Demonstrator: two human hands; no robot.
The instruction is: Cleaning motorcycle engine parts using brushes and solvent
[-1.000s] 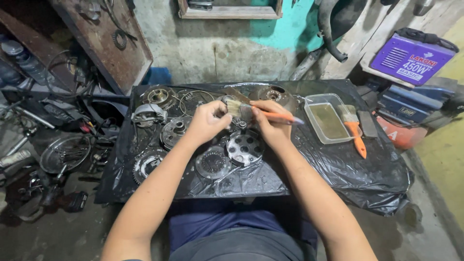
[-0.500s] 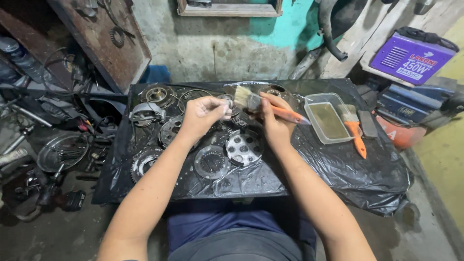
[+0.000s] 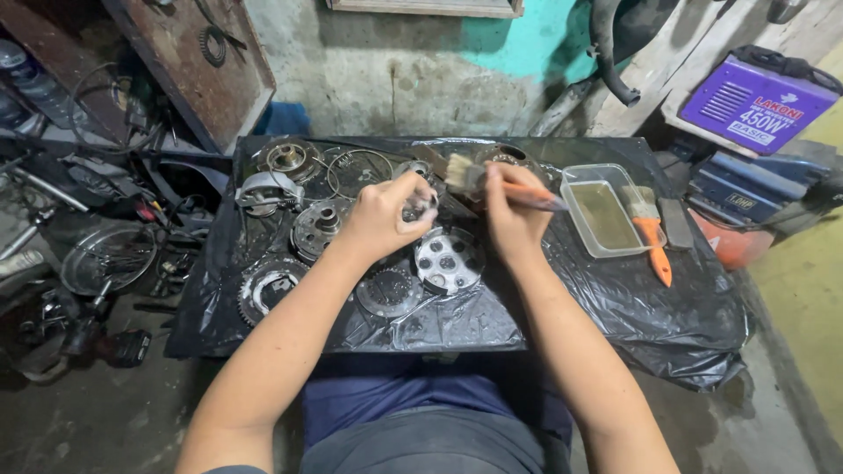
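Note:
My left hand (image 3: 384, 215) pinches a small round metal part (image 3: 421, 207) above the black plastic sheet (image 3: 615, 307). My right hand (image 3: 509, 215) grips an orange-handled paintbrush (image 3: 492, 183), its pale bristles pointing left, just above that part. Under my hands lie a perforated metal plate (image 3: 449, 260) and a dark toothed disc (image 3: 388, 292).
Gears and round engine parts (image 3: 318, 225) lie across the sheet's left half. A clear tray of murky liquid (image 3: 604, 215) and a second orange brush (image 3: 650, 233) lie to the right. A purple box (image 3: 757, 98) stands far right; bike parts clutter the floor at left.
The brush has lifted slightly and moved left, closer to the small part. Both hands stayed close together over the plates.

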